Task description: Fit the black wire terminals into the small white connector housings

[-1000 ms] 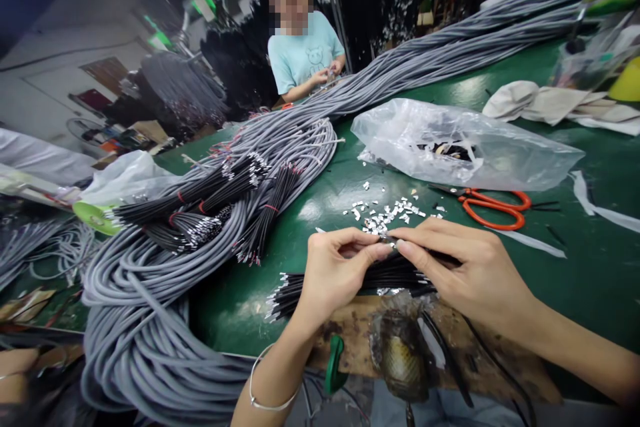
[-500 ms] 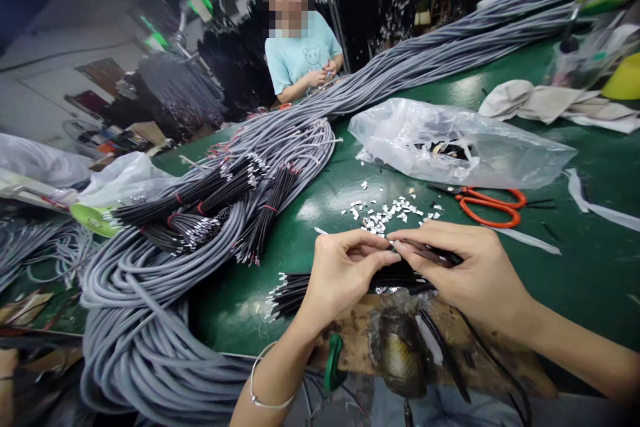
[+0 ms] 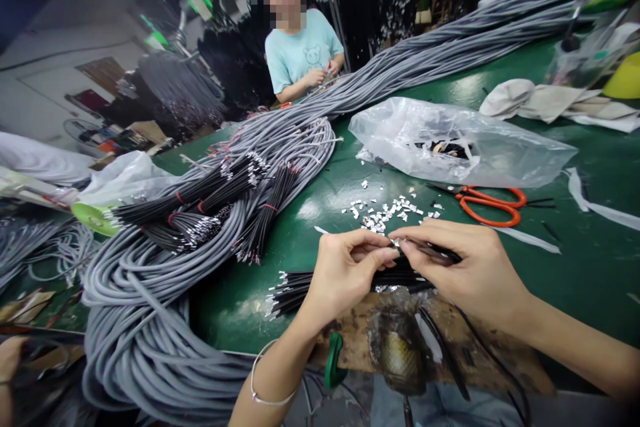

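My left hand [image 3: 345, 273] is closed in a pinch, its thumb and forefinger meeting my right hand's fingertips. A tiny silvery piece [image 3: 396, 243] shows where the fingertips meet; which hand grips it I cannot tell. My right hand [image 3: 470, 267] is wrapped round a slim black object [image 3: 443, 254], perhaps tweezers, its kind unclear and partly hidden by the fingers. Below the hands lies a bundle of black wires [image 3: 295, 287] with pale ends. Just beyond them, small white and silver pieces [image 3: 380, 217] are scattered on the green table [image 3: 280, 250].
Orange-handled scissors [image 3: 493, 205] and a clear plastic bag [image 3: 460, 140] lie beyond my right hand. Thick grey cables [image 3: 175, 340] coil at the left, with black wire bundles on them. A metal fixture [image 3: 400, 353] stands at a wooden board [image 3: 350, 340]. Opposite sits a person [image 3: 303, 53].
My hands stay almost in place, with the fingertips shifting slightly and the silvery piece showing more clearly. The person opposite has tilted their head a little to the left of the picture.
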`<control>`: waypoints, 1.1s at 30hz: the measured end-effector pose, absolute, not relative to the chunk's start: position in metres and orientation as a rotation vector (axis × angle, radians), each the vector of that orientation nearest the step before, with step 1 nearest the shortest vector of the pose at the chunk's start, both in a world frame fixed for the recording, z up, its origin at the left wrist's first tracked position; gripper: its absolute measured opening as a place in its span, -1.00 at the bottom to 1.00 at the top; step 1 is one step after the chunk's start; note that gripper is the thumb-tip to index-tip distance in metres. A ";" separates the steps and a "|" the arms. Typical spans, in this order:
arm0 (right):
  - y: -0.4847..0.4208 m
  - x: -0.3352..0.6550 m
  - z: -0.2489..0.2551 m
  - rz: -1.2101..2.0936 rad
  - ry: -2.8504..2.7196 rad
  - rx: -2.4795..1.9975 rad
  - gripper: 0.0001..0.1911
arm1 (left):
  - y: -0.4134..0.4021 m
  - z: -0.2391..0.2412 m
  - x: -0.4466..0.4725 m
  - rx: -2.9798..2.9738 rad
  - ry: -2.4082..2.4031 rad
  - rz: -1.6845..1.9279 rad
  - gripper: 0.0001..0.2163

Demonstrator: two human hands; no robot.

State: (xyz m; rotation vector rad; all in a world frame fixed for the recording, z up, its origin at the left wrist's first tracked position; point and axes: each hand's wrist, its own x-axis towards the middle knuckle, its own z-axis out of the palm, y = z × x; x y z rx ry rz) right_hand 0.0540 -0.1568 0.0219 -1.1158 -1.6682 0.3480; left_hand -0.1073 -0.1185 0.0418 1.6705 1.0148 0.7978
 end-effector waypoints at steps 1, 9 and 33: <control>-0.157 0.054 0.022 0.347 -1.669 -1.118 -0.76 | -0.119 0.042 -0.107 1.669 1.003 0.790 -0.96; -0.156 0.054 0.023 0.388 -1.658 -1.127 -0.79 | -0.119 0.041 -0.107 1.684 0.970 0.767 -0.94; -0.133 0.081 0.017 0.153 -1.647 -1.356 -0.81 | -0.102 0.044 -0.121 1.965 0.995 0.538 -0.78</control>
